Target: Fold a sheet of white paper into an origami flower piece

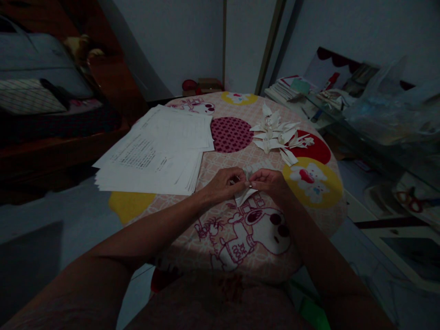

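Observation:
Between my two hands is a small folded piece of white paper [244, 197], held just over the near part of the round table. My left hand [227, 184] pinches it from the left, thumb and fingertips together. From the right, my right hand [271, 183] pinches the same paper, and the fingertips of both hands meet at its upper part. A pointed flap hangs below the fingers; the rest is partly hidden by them. Just beyond my right hand lies a cluster of folded white paper pieces [271, 130] with pointed, petal-like ends.
A stack of printed sheets [154, 151] covers the table's left side. The patterned tablecloth [178, 238] hangs over the round edge. At right, a glass-topped stand [385, 160] carries papers and a plastic bag [381, 110]. A wooden bench [113, 87] with bags stands at left.

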`<state>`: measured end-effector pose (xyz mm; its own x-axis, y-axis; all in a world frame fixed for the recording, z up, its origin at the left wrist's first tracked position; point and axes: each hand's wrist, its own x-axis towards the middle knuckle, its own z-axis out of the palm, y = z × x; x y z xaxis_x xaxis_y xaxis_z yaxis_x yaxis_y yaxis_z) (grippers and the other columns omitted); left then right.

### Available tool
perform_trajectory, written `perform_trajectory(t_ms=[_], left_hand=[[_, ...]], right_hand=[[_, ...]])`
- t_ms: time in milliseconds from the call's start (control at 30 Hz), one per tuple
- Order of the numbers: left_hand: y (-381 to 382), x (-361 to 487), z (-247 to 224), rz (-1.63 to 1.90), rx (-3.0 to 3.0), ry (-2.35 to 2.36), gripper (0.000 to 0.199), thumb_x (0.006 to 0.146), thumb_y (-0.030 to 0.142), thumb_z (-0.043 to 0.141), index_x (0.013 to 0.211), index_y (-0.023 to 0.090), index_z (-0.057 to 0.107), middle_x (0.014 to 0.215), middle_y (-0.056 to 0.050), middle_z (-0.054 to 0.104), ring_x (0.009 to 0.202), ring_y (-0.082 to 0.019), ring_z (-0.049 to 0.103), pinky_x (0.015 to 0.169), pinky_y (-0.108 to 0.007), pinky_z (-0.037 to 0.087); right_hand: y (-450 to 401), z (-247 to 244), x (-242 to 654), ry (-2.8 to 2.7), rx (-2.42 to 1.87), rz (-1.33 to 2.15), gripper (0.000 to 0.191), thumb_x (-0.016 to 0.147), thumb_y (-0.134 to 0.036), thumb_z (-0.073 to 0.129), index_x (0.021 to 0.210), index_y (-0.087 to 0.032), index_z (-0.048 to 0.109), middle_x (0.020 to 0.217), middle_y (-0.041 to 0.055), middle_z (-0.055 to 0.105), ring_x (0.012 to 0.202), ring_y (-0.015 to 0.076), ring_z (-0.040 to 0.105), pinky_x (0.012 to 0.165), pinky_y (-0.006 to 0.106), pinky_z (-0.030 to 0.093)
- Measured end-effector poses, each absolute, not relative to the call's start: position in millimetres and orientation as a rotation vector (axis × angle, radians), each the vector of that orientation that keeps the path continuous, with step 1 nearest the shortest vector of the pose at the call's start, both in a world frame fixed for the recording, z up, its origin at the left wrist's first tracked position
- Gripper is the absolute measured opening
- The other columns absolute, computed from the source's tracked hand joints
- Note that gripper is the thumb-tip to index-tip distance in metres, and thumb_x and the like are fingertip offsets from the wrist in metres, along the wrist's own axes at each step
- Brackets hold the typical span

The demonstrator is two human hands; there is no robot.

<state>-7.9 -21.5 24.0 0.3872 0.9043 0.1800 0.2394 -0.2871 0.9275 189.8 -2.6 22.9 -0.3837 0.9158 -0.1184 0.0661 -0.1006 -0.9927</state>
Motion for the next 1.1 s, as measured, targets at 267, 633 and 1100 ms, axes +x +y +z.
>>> perform_trajectory(t_ms=[267,633,1100], left_hand=[[-24,-4,29,0.937,1.673,1.027,0.036,0.081,0.048,0.066,0.071,0.014,0.057,0.067,0.002,0.051,0.061,-0.009,0.045,0.054,-0.021,0.035],[-22,-7,25,0.913,1.576,1.030,0.025,0.077,0.038,0.064,0.072,0.015,0.059,0.063,0.001,0.053,0.057,-0.009,0.045,0.051,-0.021,0.033],[-24,-4,31,0.885,1.536,1.049,0.027,0.075,0.039,0.066,0.067,0.014,0.058,0.058,0.002,0.051,0.054,-0.009,0.043,0.050,-0.021,0.030]], right_hand=[[-1,22,189,-1.532,-1.111,1.498,0.024,0.062,-0.035,0.083,0.072,-0.019,0.067,0.062,-0.0012,0.068,0.055,0.0125,0.061,0.053,0.026,0.051],[-1,24,188,-1.515,-1.120,1.510,0.021,0.062,-0.032,0.080,0.071,-0.019,0.067,0.061,-0.0018,0.067,0.054,0.0122,0.059,0.055,0.027,0.051],[-2,30,186,-1.523,-1.120,1.523,0.019,0.061,-0.030,0.081,0.068,-0.020,0.066,0.059,-0.0021,0.067,0.053,0.0125,0.059,0.053,0.026,0.050]])
